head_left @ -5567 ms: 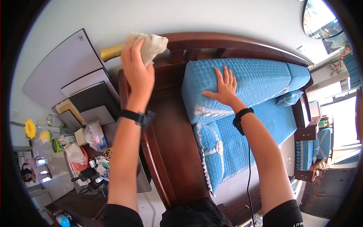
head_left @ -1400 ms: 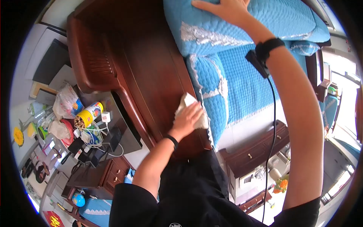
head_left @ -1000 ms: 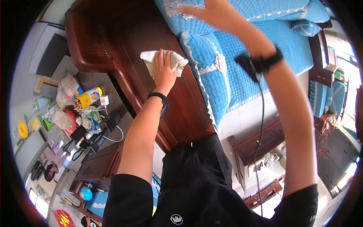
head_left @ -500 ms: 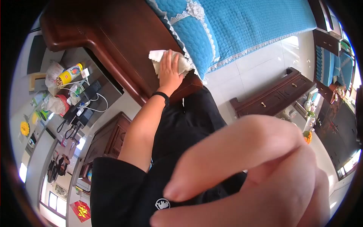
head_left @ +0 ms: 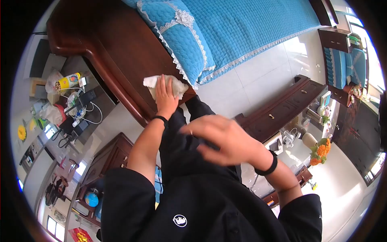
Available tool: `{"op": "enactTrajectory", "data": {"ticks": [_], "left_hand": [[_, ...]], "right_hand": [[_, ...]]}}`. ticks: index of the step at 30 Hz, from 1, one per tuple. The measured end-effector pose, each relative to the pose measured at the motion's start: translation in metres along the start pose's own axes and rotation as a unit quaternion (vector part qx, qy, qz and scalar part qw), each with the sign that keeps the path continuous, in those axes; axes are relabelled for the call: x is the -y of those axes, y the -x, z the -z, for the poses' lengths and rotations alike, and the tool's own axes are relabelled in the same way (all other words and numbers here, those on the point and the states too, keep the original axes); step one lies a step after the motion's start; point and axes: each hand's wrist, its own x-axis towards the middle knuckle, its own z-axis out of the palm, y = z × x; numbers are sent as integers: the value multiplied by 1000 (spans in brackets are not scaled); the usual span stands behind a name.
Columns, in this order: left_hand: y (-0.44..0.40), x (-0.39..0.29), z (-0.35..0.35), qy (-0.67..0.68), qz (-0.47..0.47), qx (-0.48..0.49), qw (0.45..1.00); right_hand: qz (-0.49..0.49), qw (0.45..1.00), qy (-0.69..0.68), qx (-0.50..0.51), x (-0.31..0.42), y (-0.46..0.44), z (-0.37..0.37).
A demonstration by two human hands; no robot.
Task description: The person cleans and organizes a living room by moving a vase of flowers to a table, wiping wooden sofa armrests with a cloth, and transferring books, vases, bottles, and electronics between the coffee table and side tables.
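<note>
A pale, crumpled cloth (head_left: pixel 177 86) lies on the dark brown wooden surface (head_left: pixel 133 56) beside blue quilted cushions. My left hand (head_left: pixel 166 97) rests on top of this cloth, with its fingers stretched over it and pressing it against the wood. Part of the cloth is hidden beneath the palm. My right hand (head_left: pixel 225 139) hangs in the air in front of my body, somewhat blurred. Its thumb and fingers are apart, and nothing shows between them.
A blue cushion with lace trim (head_left: pixel 187 44) borders the wood. On the left, a grey table (head_left: pixel 100 90) bears cables, bags and a yellow canister (head_left: pixel 69 82). A low dark cabinet (head_left: pixel 282 105) stands to the right, near orange flowers (head_left: pixel 321 152).
My right hand has drawn back from close to the camera, so my right arm now shows. My left hand stays on the cloth near the wood's end. The view has shifted.
</note>
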Motion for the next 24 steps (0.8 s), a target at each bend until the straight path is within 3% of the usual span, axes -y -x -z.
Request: {"op": "enactTrajectory", "data": {"ticks": [2,6,8,10,12,17,18,20,22,24], "left_hand": [[18,-13,-6,0,16,22,1000],[11,-1,-9,14,-1,-9,1000],[-5,15,-5,18,-19,-61,998],[-30,35,3,-5,5,-113,994],[-50,56,2,-34,16,-175,984],[-16,34,-17,-28,23,-193,981],[5,24,-23,-18,10,-175,984],[46,10,-30,1,-9,-126,992],[74,3,-28,10,3,-115,993],[85,10,-25,10,-9,-120,993]], "right_hand": [[-218,975,39,-9,-50,55,-15],[-485,862,126,-79,-177,219,-83],[-573,802,94,-143,-213,307,-133],[-647,744,125,-108,-232,389,-191],[-721,690,-47,-47,-224,424,-224],[-656,741,-87,-115,-209,420,-288],[-621,765,-70,-157,-204,403,-290],[-619,761,-67,-183,-194,373,-288],[-626,775,-2,-90,-174,344,-273],[-626,776,2,-81,-172,348,-267]]}}
